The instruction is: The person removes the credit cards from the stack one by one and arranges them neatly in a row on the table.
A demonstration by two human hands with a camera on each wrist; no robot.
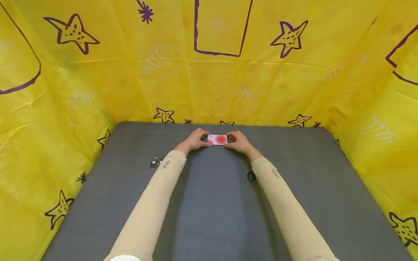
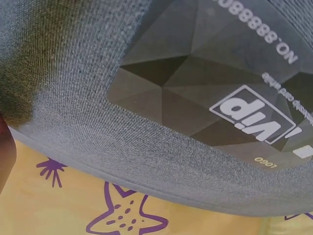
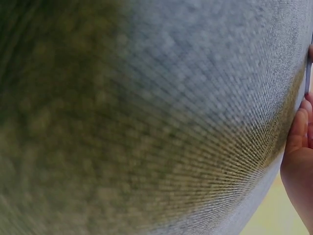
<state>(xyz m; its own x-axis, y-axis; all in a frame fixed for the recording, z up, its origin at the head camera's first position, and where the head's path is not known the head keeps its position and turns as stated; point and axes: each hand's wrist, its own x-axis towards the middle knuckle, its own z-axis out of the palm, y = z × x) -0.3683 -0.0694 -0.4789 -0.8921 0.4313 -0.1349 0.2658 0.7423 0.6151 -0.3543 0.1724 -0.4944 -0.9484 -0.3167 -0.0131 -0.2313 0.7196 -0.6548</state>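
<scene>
- Yellow cloth (image 1: pixel 114 79) is rising beyond both hands and running down either side of them, and dark-outlined starfish (image 1: pixel 290 38) are showing on it.
- A grey table (image 1: pixel 212 217) is spreading beneath the hands and back toward the person, its far edge running just beyond them.
- Two pale sleeves, the left sleeve (image 1: pixel 147 206) and the right sleeve (image 1: pixel 290 206), are covering the arms behind the hands; both are bearing small dark lettering near the cuff.
- The left hand (image 1: pixel 195 140) is bending its fingers inward and pinching one end of a small card between fingers and thumb.
- The right hand (image 1: pixel 240 142) is mirroring it, closing its fingers and thumb on the card's other end.
- That pink-and-white card (image 1: pixel 212 138), marked with a large red spot, is sitting directly between the two hands; whether it is touching the table, I cannot tell.
- A dark card (image 2: pixel 171 93) printed "vip" is lying flat on the table, behind the left hand and near its sleeve.
- A small dark object (image 1: pixel 251 176) with a green patch is showing behind the right hand, just beside its sleeve; what it is, I cannot tell.
</scene>
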